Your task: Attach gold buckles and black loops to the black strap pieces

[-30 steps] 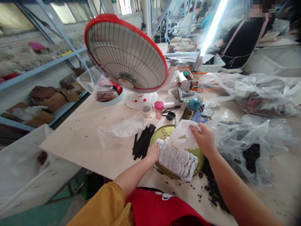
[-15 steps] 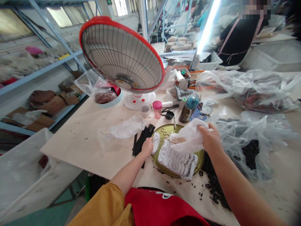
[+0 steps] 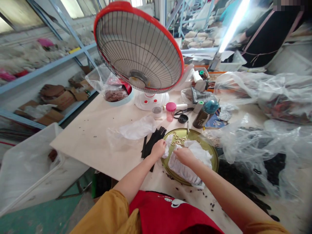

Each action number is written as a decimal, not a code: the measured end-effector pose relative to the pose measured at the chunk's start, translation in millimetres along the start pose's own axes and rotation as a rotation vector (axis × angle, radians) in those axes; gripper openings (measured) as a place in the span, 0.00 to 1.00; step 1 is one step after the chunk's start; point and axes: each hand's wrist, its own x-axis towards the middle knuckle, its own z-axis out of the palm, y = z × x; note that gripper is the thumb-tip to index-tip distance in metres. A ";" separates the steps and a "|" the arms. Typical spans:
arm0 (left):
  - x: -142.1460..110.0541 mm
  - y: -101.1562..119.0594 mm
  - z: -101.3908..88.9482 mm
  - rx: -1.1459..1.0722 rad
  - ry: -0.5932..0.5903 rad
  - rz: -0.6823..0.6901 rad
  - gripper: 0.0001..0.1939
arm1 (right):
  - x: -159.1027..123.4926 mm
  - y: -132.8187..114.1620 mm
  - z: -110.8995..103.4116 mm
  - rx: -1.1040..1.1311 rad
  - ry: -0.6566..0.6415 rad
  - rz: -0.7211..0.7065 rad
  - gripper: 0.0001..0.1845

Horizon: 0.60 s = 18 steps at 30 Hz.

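Observation:
My left hand (image 3: 158, 149) is closed on a small crumpled white piece (image 3: 167, 151), cloth-like, at the left rim of a round gold-coloured tray (image 3: 214, 159). My right hand (image 3: 184, 156) is closed, its fingertips pressed to the upper left of a pleated white bundle (image 3: 187, 174) on that tray. What those fingertips pinch is hidden. A thin white sheet (image 3: 201, 152) lies loosely over the bundle, just right of the hand. Small gold metal buckles (image 3: 179, 140) are scattered at the tray's back, and black strips (image 3: 152, 143) lie beside my left hand.
A red-rimmed fan (image 3: 138, 48) stands behind the tray. A pink-lidded jar (image 3: 171, 112), a bottle with a blue top (image 3: 206, 113) and black scissors (image 3: 184, 111) are nearby. Clear plastic bags (image 3: 255, 146) and small black pieces lie right. A person in black (image 3: 265, 39) is at the back right.
My right hand has moved left and down from above the tray's right side, and the white sheet it held up now lies over the bundle. My left hand stays at the tray's left rim.

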 end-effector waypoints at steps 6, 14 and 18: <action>-15.0 15.8 5.6 -0.045 -0.096 0.141 0.14 | 8.2 5.6 4.4 -0.082 -0.040 -0.058 0.11; -4.3 15.1 35.7 -0.074 -0.140 0.070 0.13 | -20.2 13.1 -8.5 -0.093 0.030 -0.007 0.12; 4.8 16.2 30.2 -0.117 -0.156 0.069 0.12 | -25.5 16.7 -9.9 -0.047 0.052 0.048 0.10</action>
